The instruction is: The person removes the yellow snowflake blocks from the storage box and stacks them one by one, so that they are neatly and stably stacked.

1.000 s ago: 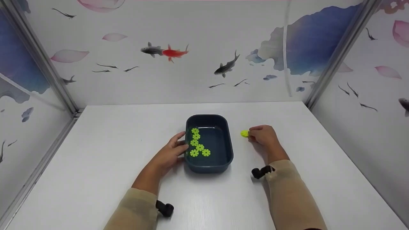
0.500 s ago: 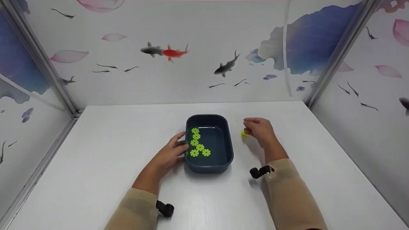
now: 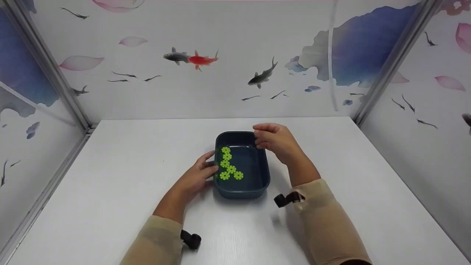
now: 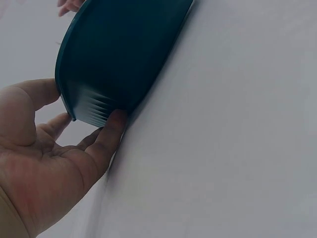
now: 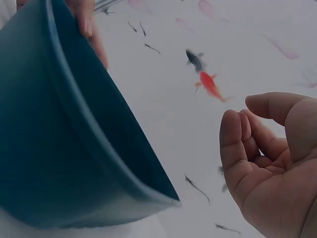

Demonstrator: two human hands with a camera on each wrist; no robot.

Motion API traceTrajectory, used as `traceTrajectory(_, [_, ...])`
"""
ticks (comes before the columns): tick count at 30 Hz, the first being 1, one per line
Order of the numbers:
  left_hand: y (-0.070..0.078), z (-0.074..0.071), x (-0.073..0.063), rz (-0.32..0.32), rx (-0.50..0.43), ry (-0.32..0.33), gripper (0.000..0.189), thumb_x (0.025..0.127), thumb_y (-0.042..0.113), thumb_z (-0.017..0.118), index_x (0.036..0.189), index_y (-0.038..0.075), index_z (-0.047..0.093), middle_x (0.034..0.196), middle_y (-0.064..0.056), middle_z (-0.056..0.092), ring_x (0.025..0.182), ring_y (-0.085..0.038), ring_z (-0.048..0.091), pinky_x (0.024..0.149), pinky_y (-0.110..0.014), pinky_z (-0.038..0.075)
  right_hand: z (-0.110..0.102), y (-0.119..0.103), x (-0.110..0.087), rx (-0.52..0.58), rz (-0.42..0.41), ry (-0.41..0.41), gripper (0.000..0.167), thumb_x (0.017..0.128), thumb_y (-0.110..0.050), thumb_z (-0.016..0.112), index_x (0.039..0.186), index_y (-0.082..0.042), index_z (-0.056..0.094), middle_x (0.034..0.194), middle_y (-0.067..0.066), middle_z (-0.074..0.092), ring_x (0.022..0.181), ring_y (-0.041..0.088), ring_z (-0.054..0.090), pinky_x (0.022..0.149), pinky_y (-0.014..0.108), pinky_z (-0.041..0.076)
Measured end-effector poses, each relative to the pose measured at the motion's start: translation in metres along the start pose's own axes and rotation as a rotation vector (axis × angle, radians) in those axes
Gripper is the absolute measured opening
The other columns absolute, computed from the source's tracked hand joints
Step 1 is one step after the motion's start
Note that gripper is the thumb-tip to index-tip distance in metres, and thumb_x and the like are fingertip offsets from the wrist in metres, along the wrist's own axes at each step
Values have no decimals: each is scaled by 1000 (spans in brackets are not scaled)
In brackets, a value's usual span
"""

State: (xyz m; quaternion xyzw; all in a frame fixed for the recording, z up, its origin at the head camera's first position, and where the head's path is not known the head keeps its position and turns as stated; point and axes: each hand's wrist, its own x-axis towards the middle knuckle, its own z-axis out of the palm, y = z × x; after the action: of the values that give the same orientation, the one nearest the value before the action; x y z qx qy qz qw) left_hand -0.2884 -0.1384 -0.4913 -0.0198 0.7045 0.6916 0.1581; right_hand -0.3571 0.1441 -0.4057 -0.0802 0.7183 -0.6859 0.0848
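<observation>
A dark teal plastic tub (image 3: 241, 192) rests on the white table with several yellow-green snowflake discs (image 3: 231, 169) inside along its left side. Against the tub's left outer wall lies my left hand (image 3: 195, 176), its fingers spread; in the left wrist view the fingertips (image 4: 116, 118) touch the wall and rim from outside. My right hand (image 3: 276, 141) hovers at the far right rim, fingertips overlapping it from above. Thumb and fingers come close together in the right wrist view, beside the tub (image 5: 99, 148); I cannot tell whether a disc is between them.
The white table (image 3: 147, 165) runs up to a back wall (image 3: 220, 95) printed with fish and petals. Side panels with metal posts (image 3: 397, 59) stand left and right. Black wrist cameras (image 3: 191, 241) stick out from both sleeves.
My right hand has lifted from a yellow-green disc on the table at right and moved left and away to the tub's rim. The left hand and tub stay in place.
</observation>
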Motion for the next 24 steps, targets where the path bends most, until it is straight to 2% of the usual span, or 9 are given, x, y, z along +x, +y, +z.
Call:
traceTrajectory(7, [3,-1,-3,8,-5,2,66,108,28,63,167,35,34,173,-13,36,159,-36,42,127,-55,41,24,-10,23,-8,55,-117,25,100,-16,76,123,-6,75,105,6,70,84,15,69,79,27,64])
traceTrajectory(12, [2,-2,-1,9,-6,-9,67,108,27,62,168,33,33,173,-14,35,158,-37,42,127,-55,41,31,-6,41,-68,113,-239,32,100,-17,76,129,-4,72,117,13,71,88,15,69,83,28,64])
traceTrajectory(15, [1,-3,0,6,-7,-19,67,108,27,62,168,34,32,173,-14,35,158,-36,43,126,-55,41,34,0,50,-127,144,-334,39,99,-14,77,134,1,68,120,15,71,91,15,70,85,29,64])
traceTrajectory(18, [0,-3,0,18,-11,-30,67,108,26,60,169,33,31,173,-15,34,158,-37,43,126,-56,42,36,6,60,-193,186,-434,42,97,-10,77,136,3,66,112,7,73,93,15,70,87,31,64])
traceTrajectory(21, [0,-3,1,20,-20,-36,68,108,26,61,169,32,30,173,-15,34,158,-37,42,126,-55,41,36,14,69,-302,229,-541,42,96,-4,76,136,3,66,103,0,73,93,14,69,94,37,62])
traceTrajectory(24, [0,-2,2,21,-20,-41,68,108,25,61,169,32,30,172,-15,34,158,-37,43,126,-55,41,35,20,74,-430,284,-623,42,95,-1,75,136,2,65,102,-2,73,91,13,69,100,44,58])
